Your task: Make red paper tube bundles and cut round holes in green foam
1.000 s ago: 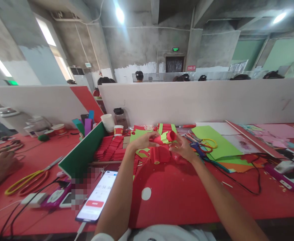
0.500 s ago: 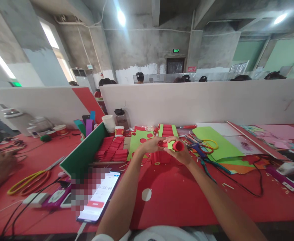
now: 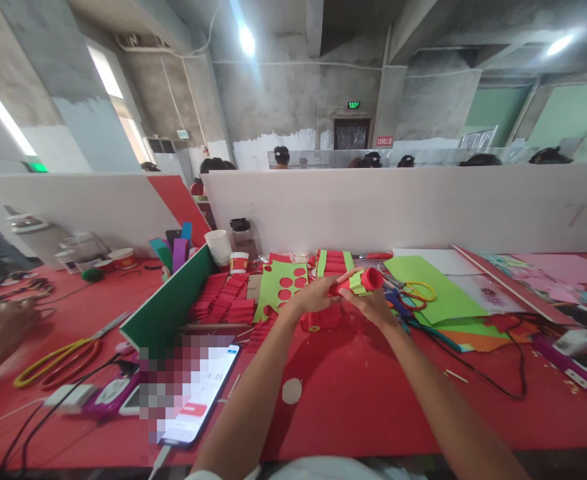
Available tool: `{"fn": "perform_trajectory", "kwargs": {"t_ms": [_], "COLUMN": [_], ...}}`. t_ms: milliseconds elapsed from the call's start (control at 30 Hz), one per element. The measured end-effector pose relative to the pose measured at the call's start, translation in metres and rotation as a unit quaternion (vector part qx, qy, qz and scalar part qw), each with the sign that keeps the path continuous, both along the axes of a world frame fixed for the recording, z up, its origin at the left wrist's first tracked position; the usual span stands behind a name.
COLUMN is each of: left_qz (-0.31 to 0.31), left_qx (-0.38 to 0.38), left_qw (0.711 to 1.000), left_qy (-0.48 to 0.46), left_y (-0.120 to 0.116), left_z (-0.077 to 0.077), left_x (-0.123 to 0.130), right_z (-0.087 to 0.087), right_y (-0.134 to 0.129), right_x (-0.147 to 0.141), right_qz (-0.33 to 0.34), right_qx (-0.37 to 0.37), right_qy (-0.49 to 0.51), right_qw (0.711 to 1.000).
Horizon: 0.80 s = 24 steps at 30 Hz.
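Both of my hands hold one red paper tube (image 3: 372,279) above the table, with a yellow-green band (image 3: 356,283) round it. My left hand (image 3: 318,293) grips its left end; my right hand (image 3: 372,305) has fingers wrapped round it near the open right end. Below my hands another red roll (image 3: 314,323) lies on the table. Behind them sits a bundle of red tubes with yellow-green strips (image 3: 334,261). To the left lies a yellow-green sheet with round holes (image 3: 284,287), showing red through them.
Folded red paper strips (image 3: 228,293), a green board (image 3: 168,300) and a lit phone (image 3: 201,393) are at the left. Long scissors (image 3: 68,360) lie farther left, near another person's hand (image 3: 11,323). Pliers, scissors (image 3: 418,293), green sheets (image 3: 433,287) and a black cable are at the right.
Both hands have moved slightly right and up with the tube. The tube is now tilted, its right end higher, and more of the yellow-green band shows.
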<state>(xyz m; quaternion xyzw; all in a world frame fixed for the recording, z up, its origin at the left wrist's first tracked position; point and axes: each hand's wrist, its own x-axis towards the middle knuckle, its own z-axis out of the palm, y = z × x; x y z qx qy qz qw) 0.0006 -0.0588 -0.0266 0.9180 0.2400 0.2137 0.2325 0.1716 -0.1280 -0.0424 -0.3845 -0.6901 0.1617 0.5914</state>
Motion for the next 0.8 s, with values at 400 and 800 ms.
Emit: {"fn": "perform_trajectory", "kwargs": {"t_ms": [400,800], "left_qz": [0.011,0.443], "left_qx": [-0.026,0.056], "left_qw": [0.999,0.895], "left_qy": [0.015,-0.014], "left_y": [0.006,0.04], "left_z": [0.002,0.006], "left_x": [-0.012,-0.082], "right_z": [-0.004,-0.01], "right_y": [0.003,0.012], "right_x": [0.004,0.014], "right_qz": [0.03,-0.071], "right_qx": [-0.022,0.021], "right_qy": [0.024,-0.082], "right_qw": [0.999,0.994]}}
